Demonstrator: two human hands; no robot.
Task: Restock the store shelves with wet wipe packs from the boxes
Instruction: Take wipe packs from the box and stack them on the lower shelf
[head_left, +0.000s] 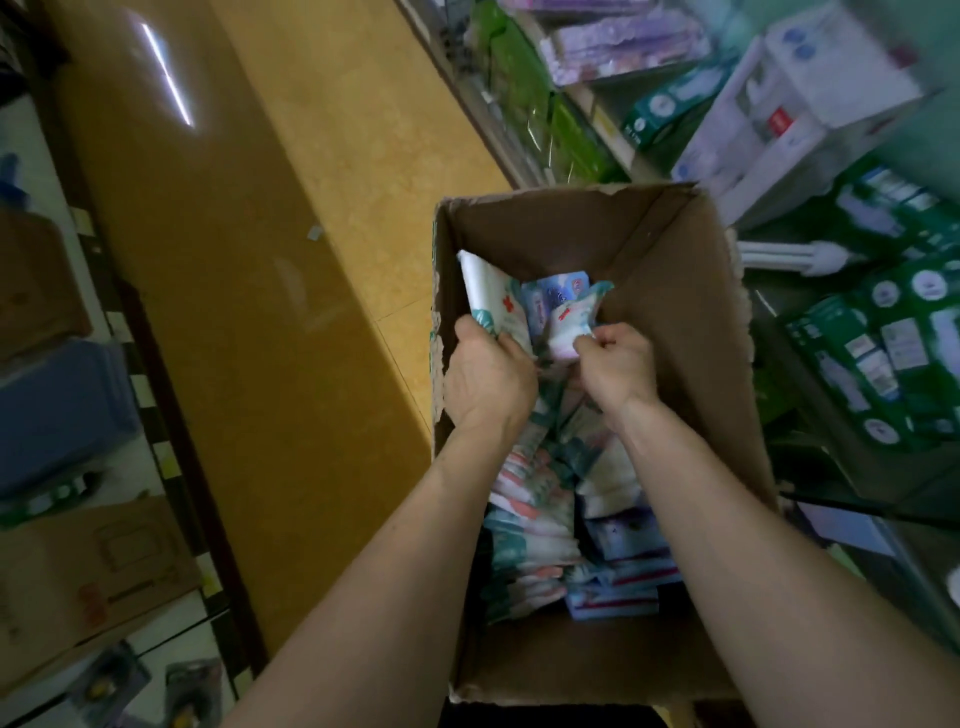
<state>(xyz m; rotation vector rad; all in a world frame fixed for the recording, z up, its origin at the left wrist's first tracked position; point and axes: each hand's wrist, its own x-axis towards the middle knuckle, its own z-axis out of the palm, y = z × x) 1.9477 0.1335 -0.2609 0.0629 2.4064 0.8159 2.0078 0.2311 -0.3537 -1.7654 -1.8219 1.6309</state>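
An open cardboard box (691, 322) stands on the floor beside the shelves, with several wet wipe packs (540, 530) stacked on edge inside it. Both my hands are down in the box at its far end. My left hand (485, 379) grips a white and teal pack (493, 301) that leans against the left wall. My right hand (618, 364) pinches the edge of a smaller white and pink pack (569, 325). A blue pack (553, 296) lies between the two.
Store shelves (608, 119) on the right hold green, purple and white packaged goods (883, 322). A tan tiled aisle floor (291, 260) runs along the left of the box. At the far left stand cardboard boxes (78, 571) and a blue bin (57, 410).
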